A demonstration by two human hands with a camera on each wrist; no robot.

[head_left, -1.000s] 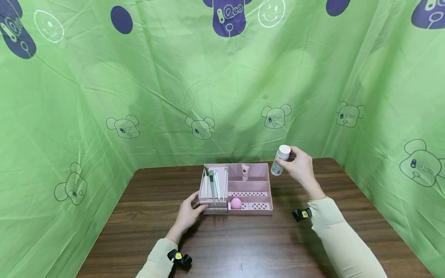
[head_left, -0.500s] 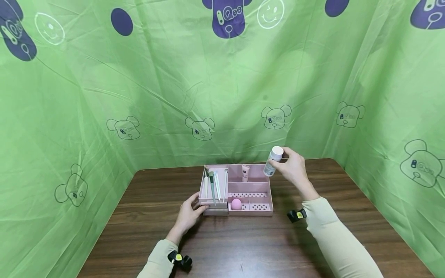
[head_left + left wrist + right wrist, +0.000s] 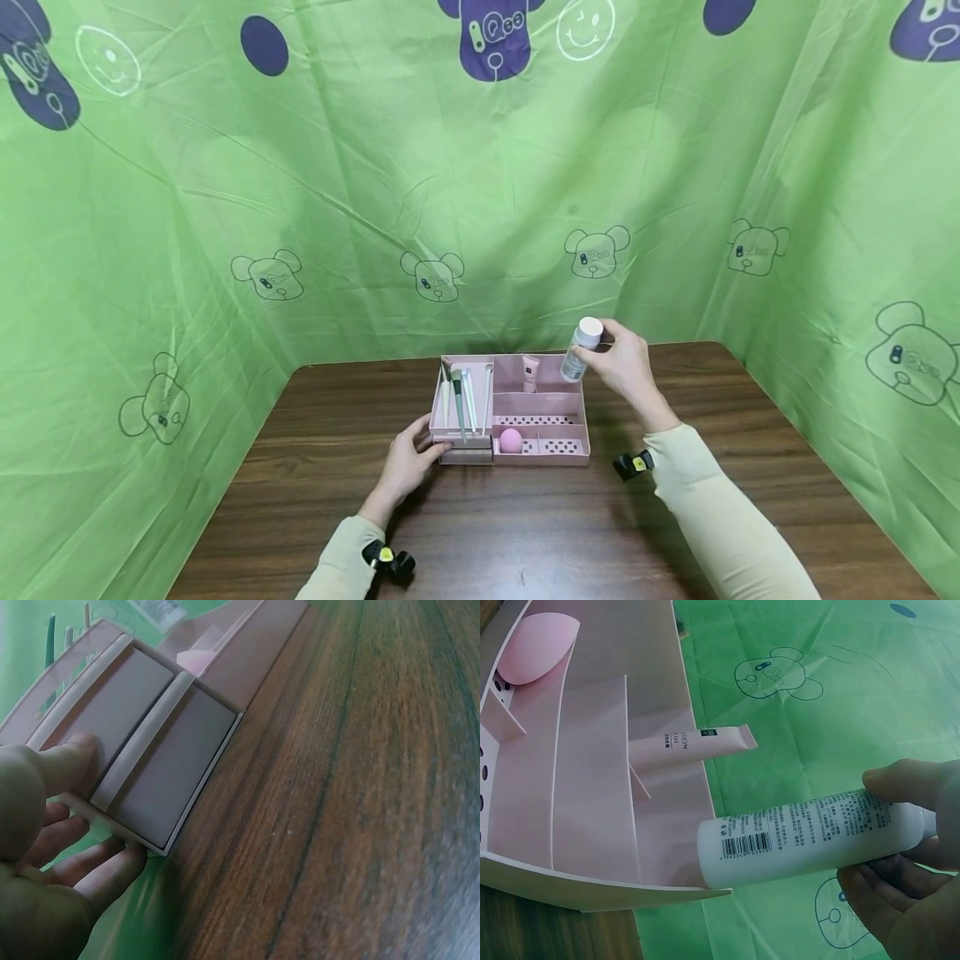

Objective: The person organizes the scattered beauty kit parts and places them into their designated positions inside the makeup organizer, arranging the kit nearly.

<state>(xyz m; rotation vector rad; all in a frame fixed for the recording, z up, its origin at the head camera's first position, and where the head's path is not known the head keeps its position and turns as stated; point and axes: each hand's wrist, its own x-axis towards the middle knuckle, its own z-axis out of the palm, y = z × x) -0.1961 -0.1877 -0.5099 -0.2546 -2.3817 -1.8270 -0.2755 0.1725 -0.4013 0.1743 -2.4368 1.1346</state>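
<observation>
A pink desktop organizer [image 3: 538, 458] stands on the table, with two drawers at its left and open compartments at its right. My left hand [image 3: 407, 463] holds its front left corner; in the left wrist view the thumb [image 3: 71, 761] lies on the upper drawer front [image 3: 124, 712] and the fingers bend against the side. A white capped bottle with a printed label [image 3: 810, 832] is gripped by my right hand [image 3: 626, 362], tilted over the back right compartment. Its base is close to the compartment's right wall in the right wrist view. A pink tube [image 3: 530, 374] stands in that back compartment.
Several makeup brushes [image 3: 459, 400] lie in the organizer's upper left tray. A round pink sponge [image 3: 511, 441] sits in a front compartment. Behind the brown wooden table [image 3: 345, 408] hangs a green printed cloth [image 3: 480, 183].
My right hand has carried the bottle leftward, from beside the organizer to over its back right compartment. The left hand stays at the front left corner.
</observation>
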